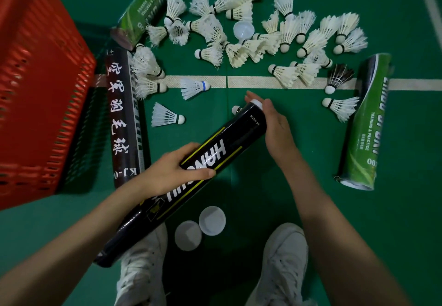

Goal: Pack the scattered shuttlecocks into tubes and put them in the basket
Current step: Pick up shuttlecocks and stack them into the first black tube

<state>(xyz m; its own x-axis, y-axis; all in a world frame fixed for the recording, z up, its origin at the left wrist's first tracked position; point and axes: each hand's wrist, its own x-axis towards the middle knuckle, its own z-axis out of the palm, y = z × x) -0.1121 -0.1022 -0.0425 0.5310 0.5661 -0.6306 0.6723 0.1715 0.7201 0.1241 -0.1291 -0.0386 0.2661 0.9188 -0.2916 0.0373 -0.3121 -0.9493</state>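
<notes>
Shuttlecocks [241, 42] are mostly left scattered on the floor [406, 210], heaped beyond the white line with a few nearer. A black tube [215, 152] is gripped at mid-length by the left hand [177, 169] and held slanted over the floor. At its far mouth a white rounded piece, judged to be a shuttlecock [257, 103], is pinched by the right hand [275, 128]. A lettered tube [119, 114] is laid at left, a green tube [143, 4] far left, and a second green tube [366, 126] at right. The inside of the red basket [35, 78] at left is not shown. Two caps [212, 219] are left off, near the shoes. Packing is judged barely begun.
</notes>
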